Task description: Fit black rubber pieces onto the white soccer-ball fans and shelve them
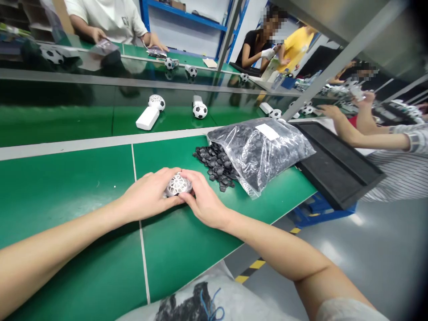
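Observation:
Between my two hands, just above the green bench top, is a small white ball-shaped part (179, 184) with an openwork pattern like a football shell. My left hand (152, 196) is wrapped round its left side, thumb at the lower front. From the right, my right hand (205, 198) grips it with the fingers over the top and the thumb at the front. My hands hide its sides and underside. Close beyond my right hand lies a heap of small black plastic pieces (219, 164), spilling from the mouth of a clear plastic bag (264, 149) full of them.
Black-and-white football units with white blocks (149, 117) lie on the dark green conveyor (100, 122) beyond the bench. A black tray (337, 165) juts off the bench at the right, near a co-worker's arm (368, 133). Other people sit across the line. A slanted metal post (321, 76) stands at the right.

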`<state>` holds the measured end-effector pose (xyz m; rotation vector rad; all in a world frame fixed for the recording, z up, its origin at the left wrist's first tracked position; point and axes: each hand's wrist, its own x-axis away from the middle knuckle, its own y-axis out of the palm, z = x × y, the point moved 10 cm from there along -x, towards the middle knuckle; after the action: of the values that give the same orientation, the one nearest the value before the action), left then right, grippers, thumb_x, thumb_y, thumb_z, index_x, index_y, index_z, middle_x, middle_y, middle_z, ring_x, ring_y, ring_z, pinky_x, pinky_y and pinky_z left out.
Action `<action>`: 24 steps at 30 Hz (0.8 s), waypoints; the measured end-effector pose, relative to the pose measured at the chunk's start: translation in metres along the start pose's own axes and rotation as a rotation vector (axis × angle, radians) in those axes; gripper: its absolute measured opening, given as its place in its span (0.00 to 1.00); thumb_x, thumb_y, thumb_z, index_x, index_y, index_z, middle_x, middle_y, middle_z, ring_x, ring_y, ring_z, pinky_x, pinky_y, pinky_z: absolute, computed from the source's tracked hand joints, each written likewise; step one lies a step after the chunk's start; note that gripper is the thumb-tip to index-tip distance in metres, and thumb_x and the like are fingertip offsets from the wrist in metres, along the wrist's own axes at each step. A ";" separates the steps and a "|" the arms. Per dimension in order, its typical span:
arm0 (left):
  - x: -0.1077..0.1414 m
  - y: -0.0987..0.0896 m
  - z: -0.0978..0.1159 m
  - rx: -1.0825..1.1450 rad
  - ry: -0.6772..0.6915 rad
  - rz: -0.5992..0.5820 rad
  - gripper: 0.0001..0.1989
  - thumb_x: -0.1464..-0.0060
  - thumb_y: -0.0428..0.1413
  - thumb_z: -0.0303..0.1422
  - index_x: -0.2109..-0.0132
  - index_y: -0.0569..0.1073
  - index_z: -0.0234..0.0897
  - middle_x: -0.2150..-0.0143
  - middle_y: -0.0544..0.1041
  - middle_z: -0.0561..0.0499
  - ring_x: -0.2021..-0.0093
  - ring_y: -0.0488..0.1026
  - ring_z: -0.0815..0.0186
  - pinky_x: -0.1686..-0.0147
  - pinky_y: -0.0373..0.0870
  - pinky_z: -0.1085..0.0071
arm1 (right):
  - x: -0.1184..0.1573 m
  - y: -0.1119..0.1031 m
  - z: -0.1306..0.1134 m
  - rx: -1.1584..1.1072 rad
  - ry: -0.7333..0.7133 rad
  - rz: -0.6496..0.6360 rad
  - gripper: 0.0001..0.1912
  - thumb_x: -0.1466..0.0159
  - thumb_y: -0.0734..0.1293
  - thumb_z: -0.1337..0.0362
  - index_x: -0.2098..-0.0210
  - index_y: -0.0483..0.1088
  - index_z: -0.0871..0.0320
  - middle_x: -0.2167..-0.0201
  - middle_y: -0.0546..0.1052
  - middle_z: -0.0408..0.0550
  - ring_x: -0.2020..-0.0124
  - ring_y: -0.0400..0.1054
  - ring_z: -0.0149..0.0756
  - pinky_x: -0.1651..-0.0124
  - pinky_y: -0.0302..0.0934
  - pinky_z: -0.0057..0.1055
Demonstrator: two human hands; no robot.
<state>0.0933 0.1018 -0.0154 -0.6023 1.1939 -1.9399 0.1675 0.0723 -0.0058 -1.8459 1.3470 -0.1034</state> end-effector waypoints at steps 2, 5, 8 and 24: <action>0.000 -0.001 0.002 -0.050 0.002 0.007 0.29 0.49 0.49 0.50 0.44 0.61 0.40 0.49 0.70 0.45 0.54 0.69 0.54 0.58 0.65 0.61 | 0.000 -0.001 0.001 -0.006 0.007 0.004 0.22 0.37 0.60 0.66 0.45 0.54 0.56 0.45 0.61 0.56 0.43 0.55 0.40 0.42 0.55 0.43; 0.001 -0.001 0.002 -0.094 -0.005 0.008 0.30 0.49 0.49 0.51 0.43 0.60 0.41 0.47 0.69 0.45 0.53 0.69 0.54 0.56 0.64 0.60 | -0.002 -0.014 0.007 0.033 -0.001 -0.006 0.18 0.37 0.61 0.64 0.48 0.59 0.55 0.49 0.65 0.53 0.46 0.59 0.38 0.46 0.59 0.40; 0.001 0.003 -0.003 -0.099 -0.043 -0.010 0.35 0.52 0.51 0.52 0.41 0.57 0.41 0.45 0.67 0.45 0.51 0.68 0.52 0.54 0.64 0.59 | -0.003 -0.042 0.028 0.267 0.060 0.022 0.07 0.37 0.62 0.64 0.60 0.68 0.57 0.60 0.70 0.50 0.56 0.64 0.38 0.53 0.63 0.39; 0.005 -0.007 -0.010 -0.268 -0.026 -0.055 0.34 0.55 0.44 0.23 0.38 0.54 0.43 0.51 0.71 0.47 0.51 0.64 0.56 0.53 0.59 0.61 | 0.004 -0.052 0.049 0.739 -0.012 -0.122 0.12 0.37 0.58 0.73 0.58 0.69 0.64 0.65 0.72 0.56 0.62 0.64 0.43 0.59 0.63 0.39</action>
<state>0.0808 0.1046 -0.0134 -0.8038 1.4472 -1.8238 0.2331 0.1009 -0.0057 -1.2860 0.9941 -0.5730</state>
